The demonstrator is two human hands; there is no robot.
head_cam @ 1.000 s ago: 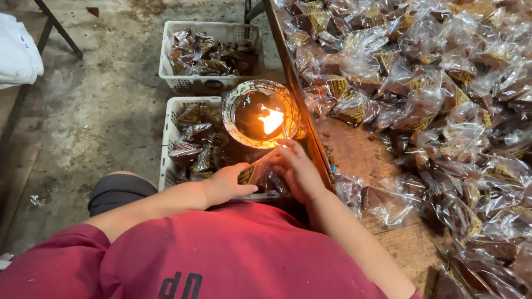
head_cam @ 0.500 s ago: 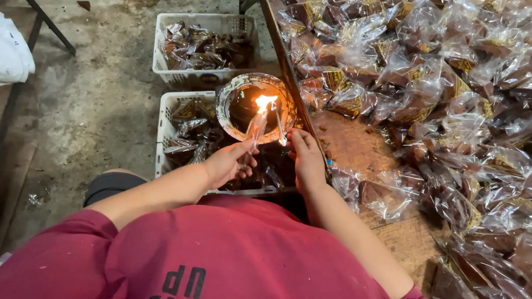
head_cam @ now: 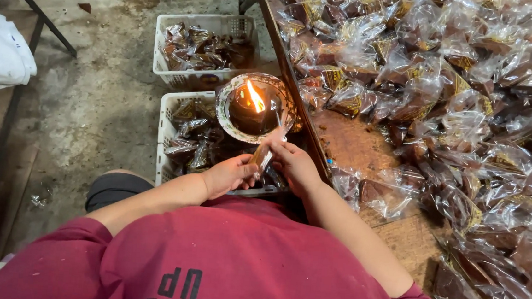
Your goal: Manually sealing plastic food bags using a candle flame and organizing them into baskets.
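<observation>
Packet: a small clear-wrapped brown packet (head_cam: pixel 261 156) is held between both hands, just below the flame bowl.
Long axis: runs from lower left to upper right in the head view, tilted; its upper end points toward the bowl's near rim.
Upper end: close to the rim; whether it touches cannot be told.
Left hand (head_cam: pixel 229 175): closed round the packet's lower end, fingers curled, thumb side up; forearm comes in from the lower left, bare below a red sleeve.
Right hand (head_cam: pixel 295 164): pinching the packet's upper part, fingers bent and bunched toward the bowl; forearm comes up from the lower right.
Hands together: nearly touching, the packet between them, both over the near basket's right corner.
Flame bowl (head_cam: pixel 229 96): round, shiny rim, dark inside, a small yellow flame burning near its middle; it sits at the table edge above the near basket.
Near basket (head_cam: pixel 167 138): white plastic, on the floor, holding wrapped packets.
Far basket (head_cam: pixel 208 21): white, beyond the first, also with packets.
Table (head_cam: pixel 358 144): to the right, brown top, heaped with many clear-wrapped brown packets.
Floor (head_cam: pixel 100 86): grey concrete, to the left.
</observation>
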